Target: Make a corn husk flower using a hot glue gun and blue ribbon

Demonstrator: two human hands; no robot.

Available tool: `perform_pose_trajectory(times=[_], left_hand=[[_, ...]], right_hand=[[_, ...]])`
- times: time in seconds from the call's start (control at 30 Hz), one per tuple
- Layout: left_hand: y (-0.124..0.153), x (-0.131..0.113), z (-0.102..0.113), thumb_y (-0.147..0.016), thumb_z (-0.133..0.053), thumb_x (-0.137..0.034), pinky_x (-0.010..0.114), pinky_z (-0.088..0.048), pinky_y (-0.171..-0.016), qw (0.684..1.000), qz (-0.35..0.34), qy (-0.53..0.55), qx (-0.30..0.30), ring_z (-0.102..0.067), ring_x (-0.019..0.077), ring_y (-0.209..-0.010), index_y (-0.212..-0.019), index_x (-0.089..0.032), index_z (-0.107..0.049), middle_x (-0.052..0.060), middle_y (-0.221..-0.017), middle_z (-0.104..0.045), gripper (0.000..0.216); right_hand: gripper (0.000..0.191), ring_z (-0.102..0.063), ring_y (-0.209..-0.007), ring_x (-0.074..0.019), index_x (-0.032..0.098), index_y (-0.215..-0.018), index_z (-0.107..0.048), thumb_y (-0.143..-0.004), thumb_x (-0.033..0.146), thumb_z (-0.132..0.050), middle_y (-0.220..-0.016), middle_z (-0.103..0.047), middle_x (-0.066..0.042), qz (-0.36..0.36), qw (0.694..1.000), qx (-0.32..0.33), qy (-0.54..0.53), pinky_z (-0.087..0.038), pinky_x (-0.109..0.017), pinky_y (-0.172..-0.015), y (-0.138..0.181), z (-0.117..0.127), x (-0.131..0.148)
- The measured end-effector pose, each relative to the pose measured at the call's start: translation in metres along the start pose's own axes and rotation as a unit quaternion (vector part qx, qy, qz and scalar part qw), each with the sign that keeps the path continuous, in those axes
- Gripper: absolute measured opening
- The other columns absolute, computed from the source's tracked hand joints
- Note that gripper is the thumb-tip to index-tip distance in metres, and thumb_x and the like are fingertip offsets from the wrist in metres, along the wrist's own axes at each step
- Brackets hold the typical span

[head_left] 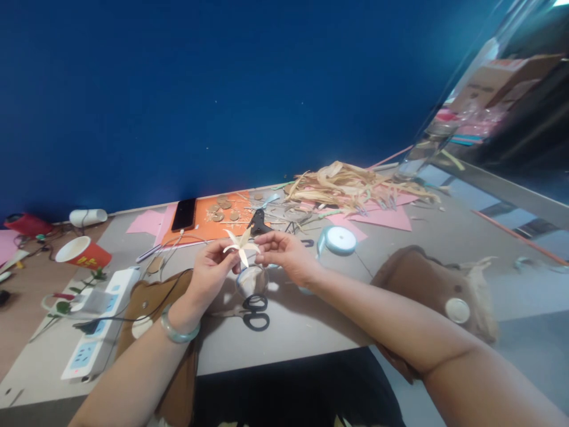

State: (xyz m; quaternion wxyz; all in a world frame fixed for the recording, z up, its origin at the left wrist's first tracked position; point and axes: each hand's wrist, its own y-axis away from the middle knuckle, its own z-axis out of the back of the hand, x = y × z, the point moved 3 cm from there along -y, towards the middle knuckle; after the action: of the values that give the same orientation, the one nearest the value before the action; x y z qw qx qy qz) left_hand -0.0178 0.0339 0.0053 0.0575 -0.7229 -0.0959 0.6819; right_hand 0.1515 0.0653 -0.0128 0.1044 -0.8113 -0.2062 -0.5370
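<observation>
Between my two hands is a pale star-shaped flower (pixel 242 244), its narrow petals spread and looking like dried husk. My left hand (pixel 214 261) pinches it from the left side, with a green bangle on the wrist. On the right, the thumb and fingers of my right hand (pixel 284 254) close on a petal at the flower's edge. Just below the hands stands a small clear round container (pixel 252 281). Black-handled scissors (pixel 256 313) lie in front of it, and a black glue gun (pixel 258 223) rests behind the flower.
A heap of dried husks (pixel 342 184) lies at the back over pink paper (pixel 391 218). A ribbon spool (pixel 340 239) sits to the right. Orange paper (pixel 204 231), a phone (pixel 184 214), a paper cup (pixel 84 252) and a power strip (pixel 100 326) occupy the left.
</observation>
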Motion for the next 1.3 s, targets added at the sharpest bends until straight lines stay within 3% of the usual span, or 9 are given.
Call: perform_pose_trajectory(times=[0.67,0.83,1.3], left_hand=[[0.000,0.002,0.001,-0.072,-0.075,-0.027,0.021,-0.045,-0.048,1.000,-0.009,0.001,0.011,-0.054,0.0090,-0.046,-0.072,-0.017,-0.063,-0.003,-0.055,-0.058,0.016],[0.000,0.000,0.001,-0.071,-0.076,-0.027,0.021,-0.045,-0.048,1.000,-0.011,-0.005,0.009,-0.053,0.0088,-0.046,-0.071,-0.016,-0.063,-0.003,-0.053,-0.058,0.017],[-0.002,0.011,0.006,-0.077,-0.071,-0.022,0.020,-0.045,-0.049,0.999,-0.028,0.014,0.032,-0.054,0.0079,-0.047,-0.075,-0.016,-0.063,-0.003,-0.055,-0.058,0.010]], right_hand=[[0.043,-0.067,-0.075,-0.0117,0.016,-0.095,-0.067,-0.056,0.014,-0.084,-0.080,-0.069,0.000,0.020,0.999,0.011,-0.024,-0.054,-0.028,-0.076,0.000,-0.002,0.000],[0.042,-0.064,-0.068,-0.0080,0.016,-0.092,-0.068,-0.055,0.013,-0.086,-0.073,-0.067,0.003,0.026,1.000,-0.001,-0.017,-0.053,-0.022,-0.070,0.000,-0.001,-0.001],[0.041,-0.067,-0.069,-0.0085,0.014,-0.096,-0.066,-0.058,0.013,-0.083,-0.074,-0.068,0.003,0.019,1.000,0.000,-0.025,-0.054,-0.025,-0.076,-0.001,-0.001,0.001]])
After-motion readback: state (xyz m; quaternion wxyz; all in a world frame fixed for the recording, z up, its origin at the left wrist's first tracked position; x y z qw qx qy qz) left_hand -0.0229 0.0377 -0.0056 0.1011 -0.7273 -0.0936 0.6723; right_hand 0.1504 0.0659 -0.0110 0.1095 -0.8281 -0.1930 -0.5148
